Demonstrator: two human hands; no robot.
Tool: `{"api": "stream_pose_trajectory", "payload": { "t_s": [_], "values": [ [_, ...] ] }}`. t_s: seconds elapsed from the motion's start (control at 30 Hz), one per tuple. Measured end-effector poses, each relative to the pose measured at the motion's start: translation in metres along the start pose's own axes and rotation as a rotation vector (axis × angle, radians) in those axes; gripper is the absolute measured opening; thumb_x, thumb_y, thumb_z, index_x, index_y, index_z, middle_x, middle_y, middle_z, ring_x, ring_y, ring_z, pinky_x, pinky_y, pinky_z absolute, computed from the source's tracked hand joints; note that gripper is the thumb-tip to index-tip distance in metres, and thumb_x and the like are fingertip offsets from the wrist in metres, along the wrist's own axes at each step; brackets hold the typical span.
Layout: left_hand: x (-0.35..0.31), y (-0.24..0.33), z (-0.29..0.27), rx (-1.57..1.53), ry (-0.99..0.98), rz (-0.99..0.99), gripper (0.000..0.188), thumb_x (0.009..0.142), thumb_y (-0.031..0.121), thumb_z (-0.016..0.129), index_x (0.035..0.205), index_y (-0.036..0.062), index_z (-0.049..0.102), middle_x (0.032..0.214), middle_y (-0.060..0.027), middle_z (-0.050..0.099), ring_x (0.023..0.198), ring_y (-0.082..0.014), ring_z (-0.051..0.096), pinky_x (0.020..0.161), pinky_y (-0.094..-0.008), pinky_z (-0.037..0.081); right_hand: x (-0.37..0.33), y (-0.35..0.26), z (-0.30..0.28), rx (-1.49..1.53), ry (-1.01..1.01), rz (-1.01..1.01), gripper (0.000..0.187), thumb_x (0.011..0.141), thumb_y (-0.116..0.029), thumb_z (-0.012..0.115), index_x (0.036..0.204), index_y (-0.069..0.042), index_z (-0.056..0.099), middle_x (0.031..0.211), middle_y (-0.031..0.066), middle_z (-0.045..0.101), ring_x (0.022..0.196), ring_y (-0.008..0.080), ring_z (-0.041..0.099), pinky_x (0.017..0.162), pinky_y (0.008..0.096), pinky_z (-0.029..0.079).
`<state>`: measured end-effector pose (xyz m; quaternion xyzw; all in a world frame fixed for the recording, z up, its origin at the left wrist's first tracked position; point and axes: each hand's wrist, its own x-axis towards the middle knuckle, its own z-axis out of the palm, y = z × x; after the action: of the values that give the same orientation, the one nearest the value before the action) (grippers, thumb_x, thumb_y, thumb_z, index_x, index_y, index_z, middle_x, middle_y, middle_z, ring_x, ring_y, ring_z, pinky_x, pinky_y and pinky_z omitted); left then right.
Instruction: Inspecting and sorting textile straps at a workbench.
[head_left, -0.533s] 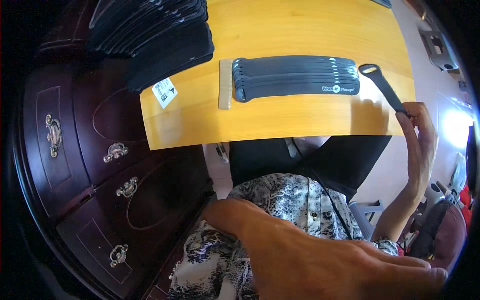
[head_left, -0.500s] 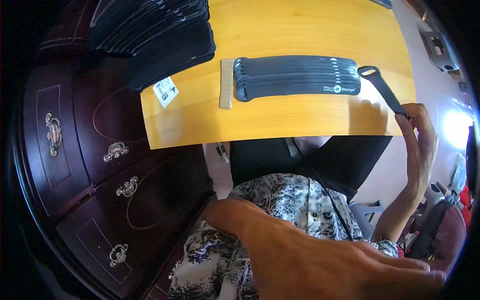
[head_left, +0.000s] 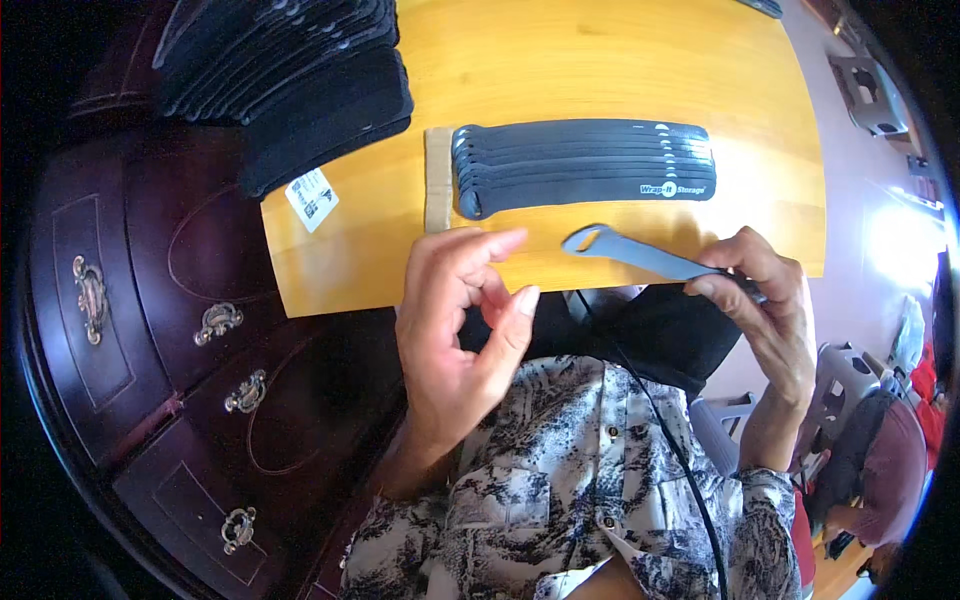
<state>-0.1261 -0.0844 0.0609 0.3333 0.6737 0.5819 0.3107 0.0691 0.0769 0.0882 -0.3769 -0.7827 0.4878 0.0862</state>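
A dark strap (head_left: pixel 645 257) with a slotted, rounded end is pinched at its other end between the thumb and fingers of my right hand (head_left: pixel 765 305). Its slotted end points left, over the table's near edge. My left hand (head_left: pixel 455 335) is raised a little to the left of that end. Thumb and fingers there are curved and apart, with nothing between them. Beyond both hands lies an overlapping row of similar black straps (head_left: pixel 575 165) on the yellow table (head_left: pixel 600 60). A narrow brown strip (head_left: pixel 438 180) lies along the row's left end.
Large stacks of black straps (head_left: pixel 330 120) fill the table's far left, with a white label (head_left: pixel 312 199) at their near side. Dark wooden drawers (head_left: pixel 130 400) stand to the left. A grey stool (head_left: pixel 845 385) and a person (head_left: pixel 890 470) are at the right.
My right hand has brought the strap left and nearer, turning it so the slotted end points left. My left hand has come up from the lower foreground to the table edge.
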Motion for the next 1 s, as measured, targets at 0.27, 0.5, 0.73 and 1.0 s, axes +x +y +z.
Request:
{"api": "stream_pose_trajectory", "payload": {
  "t_s": [0.27, 0.5, 0.73, 1.0],
  "values": [
    [-0.002, -0.008, -0.004, -0.081, -0.004, -0.171, 0.018, 0.082, -0.004, 0.067, 0.1, -0.0037, 0.061, 0.094, -0.0056, 0.057, 0.075, -0.0064, 0.054, 0.067, -0.0191, 0.044, 0.018, -0.01, 0.002, -0.126, -0.191, -0.057, 0.022, 0.079, -0.021, 0.072, 0.087, -0.003, 0.065, 0.076, 0.0114, 0.061, 0.073, 0.0271, 0.061, 0.065, 0.0354, 0.047],
    [0.003, -0.024, -0.009, 0.046, 0.157, -0.206, 0.012, 0.084, -0.004, 0.066, 0.094, -0.0033, 0.061, 0.086, -0.0031, 0.059, 0.074, -0.0057, 0.055, 0.065, -0.0192, 0.046, 0.02, 0.02, -0.017, -0.059, -0.126, 0.067, 0.025, 0.08, -0.022, 0.073, 0.089, 0.0, 0.066, 0.076, 0.0073, 0.066, 0.063, 0.0148, 0.058, 0.058, 0.0273, 0.045],
    [0.007, -0.033, 0.002, 0.233, 0.259, -0.181, 0.01, 0.087, 0.002, 0.065, 0.096, -0.0013, 0.061, 0.076, -0.001, 0.06, 0.065, -0.0048, 0.055, 0.058, -0.0187, 0.045, 0.017, 0.02, -0.016, 0.265, -0.072, 0.371, 0.018, 0.089, -0.016, 0.064, 0.098, 0.0, 0.065, 0.076, 0.0007, 0.065, 0.054, 0.0043, 0.051, 0.048, 0.0186, 0.038],
    [0.011, -0.019, -0.003, 0.063, 0.202, -0.229, 0.007, 0.089, -0.002, 0.059, 0.096, -0.0032, 0.06, 0.084, -0.0051, 0.059, 0.07, -0.0094, 0.057, 0.06, -0.0217, 0.047, 0.014, 0.03, -0.017, 0.353, 0.061, 0.357, 0.013, 0.085, -0.014, 0.069, 0.088, -0.004, 0.062, 0.073, 0.0027, 0.067, 0.049, 0.0032, 0.051, 0.045, 0.0167, 0.038]
  ]
}}
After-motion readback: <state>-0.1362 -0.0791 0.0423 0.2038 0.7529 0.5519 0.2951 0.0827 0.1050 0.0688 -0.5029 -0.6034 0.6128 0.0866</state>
